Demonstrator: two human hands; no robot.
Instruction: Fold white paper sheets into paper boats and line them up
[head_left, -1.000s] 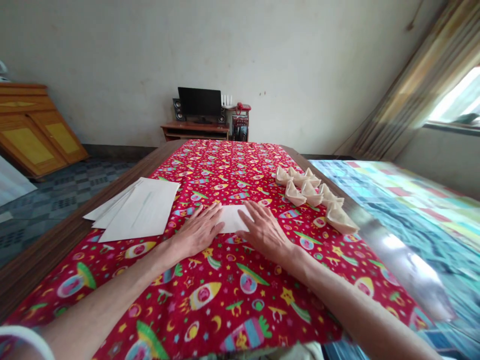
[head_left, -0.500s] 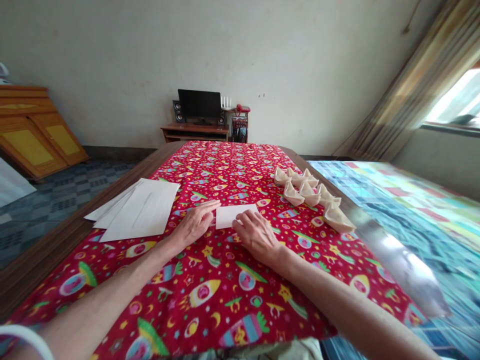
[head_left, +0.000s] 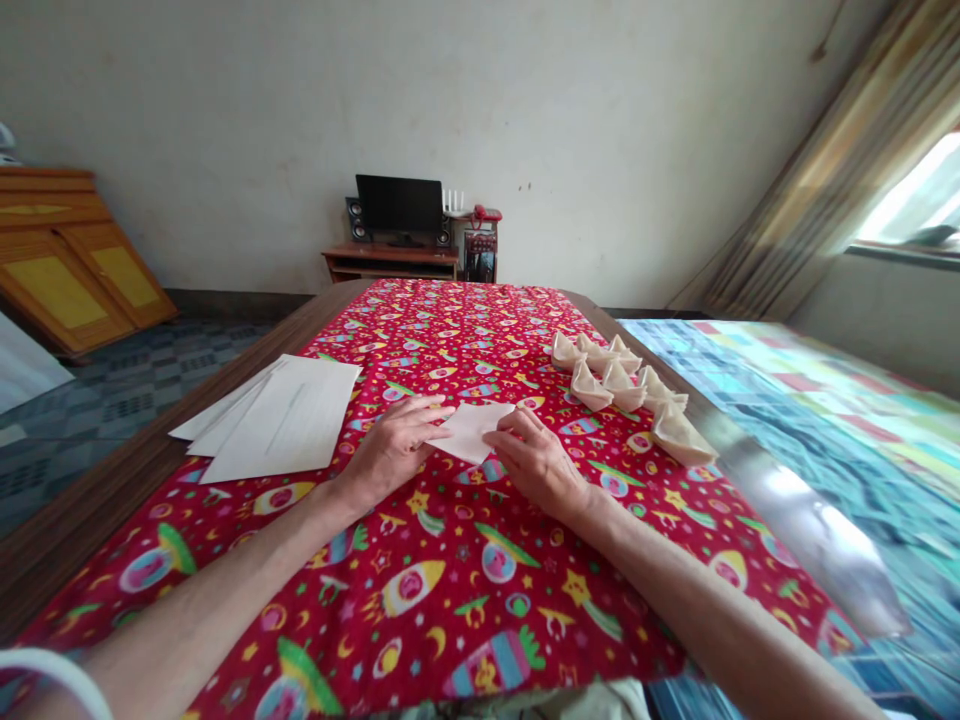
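Note:
A small white folded paper (head_left: 471,432) is between my hands over the red patterned cloth (head_left: 450,560). My left hand (head_left: 397,440) pinches its left corner. At its right side, the fingers of my right hand (head_left: 534,458) grip the edge. Loose white sheets (head_left: 289,415) lie fanned in a pile to the left of my left hand. Several folded cream paper pieces (head_left: 621,385) stand in a cluster on the cloth to the right, beyond my right hand.
The dark wooden table (head_left: 97,520) shows along the cloth's left edge. At the right is a bed (head_left: 847,430) with blue and checked covers. A monitor (head_left: 400,207) on a small desk and a wooden cabinet (head_left: 75,265) stand farther back.
The small paper has turned so that a corner points toward me. My left hand has moved onto its left corner, and my right hand has shifted slightly right to its edge.

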